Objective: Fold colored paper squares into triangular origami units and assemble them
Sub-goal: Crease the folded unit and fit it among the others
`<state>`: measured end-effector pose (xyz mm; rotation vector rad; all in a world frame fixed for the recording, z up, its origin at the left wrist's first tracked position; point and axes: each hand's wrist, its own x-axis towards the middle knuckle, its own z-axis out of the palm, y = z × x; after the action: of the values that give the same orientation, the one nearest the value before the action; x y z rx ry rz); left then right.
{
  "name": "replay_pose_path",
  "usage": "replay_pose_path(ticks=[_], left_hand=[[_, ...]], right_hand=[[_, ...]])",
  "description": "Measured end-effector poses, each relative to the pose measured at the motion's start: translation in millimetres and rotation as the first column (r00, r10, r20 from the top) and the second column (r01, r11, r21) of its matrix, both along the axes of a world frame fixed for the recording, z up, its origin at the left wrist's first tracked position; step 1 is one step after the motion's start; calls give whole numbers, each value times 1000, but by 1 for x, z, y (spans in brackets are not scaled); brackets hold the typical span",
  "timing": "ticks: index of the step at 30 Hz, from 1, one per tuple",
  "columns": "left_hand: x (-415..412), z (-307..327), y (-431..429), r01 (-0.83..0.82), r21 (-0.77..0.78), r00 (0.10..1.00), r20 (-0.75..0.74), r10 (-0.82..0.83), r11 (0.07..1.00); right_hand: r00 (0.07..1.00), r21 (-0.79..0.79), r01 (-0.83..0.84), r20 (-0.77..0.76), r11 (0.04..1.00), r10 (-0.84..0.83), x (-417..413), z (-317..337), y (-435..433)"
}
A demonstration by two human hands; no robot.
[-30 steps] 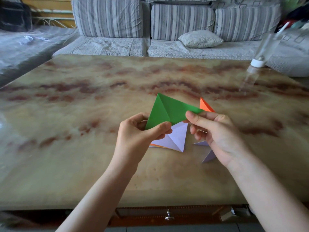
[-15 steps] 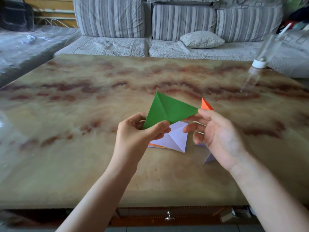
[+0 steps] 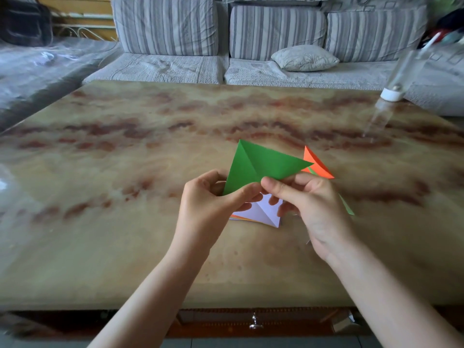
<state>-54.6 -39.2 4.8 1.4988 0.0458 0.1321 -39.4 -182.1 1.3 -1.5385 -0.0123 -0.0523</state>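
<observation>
Green paper (image 3: pixel 261 164), already creased into a kite-like triangular shape, is held up in the air above the bench (image 3: pixel 125 172), just over a stack of paper squares (image 3: pixel 261 212) whose white top sheet shows a diagonal crease. The left hand (image 3: pixel 213 204) pinches the lower left corner of the green piece, thumb in front and the other fingers (image 3: pixel 213 177) curled behind it. The right hand (image 3: pixel 313 204) has its thumb and forefinger closed on the lower edge near the middle, right beside the left thumb. Both hands are shut on the same sheet and nothing else.

Judging from this, the step in hand is the next fold of the green unit. To do it well, the person would want to line the free right-hand point up with the existing centre crease before pressing, keep the left pinch firm as an anchor so the layers do not slide, and then run a fingertip along the fold, ideally against the hard bench, not in mid-air, for a sharp edge.

An orange folded unit (image 3: pixel 316 164) lies on the bench just behind the green point, and a sliver of green paper (image 3: pixel 347 207) shows beside the right hand.

No brand, label or writing can be read anywhere; the clear bottle with a white cap (image 3: pixel 391 94) at the far right is blurred.
</observation>
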Motion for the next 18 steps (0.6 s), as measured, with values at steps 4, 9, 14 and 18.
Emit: replay_pose_path(ticks=[4, 9, 14, 18], left_hand=[[3, -2, 2, -8, 95, 1000, 1, 8, 995], [4, -4, 6, -27, 69, 1000, -1, 28, 997], [2, -2, 8, -13, -1, 1000, -19, 13, 1000], [3, -6, 15, -35, 45, 999, -33, 37, 998]], right_hand=[[999, 8, 41, 17, 999, -41, 0, 3, -2], [997, 51, 72, 5, 996, -73, 4, 4, -6], [995, 4, 101, 18, 995, -101, 7, 4, -11], [990, 91, 138, 27, 986, -141, 10, 8, -16]])
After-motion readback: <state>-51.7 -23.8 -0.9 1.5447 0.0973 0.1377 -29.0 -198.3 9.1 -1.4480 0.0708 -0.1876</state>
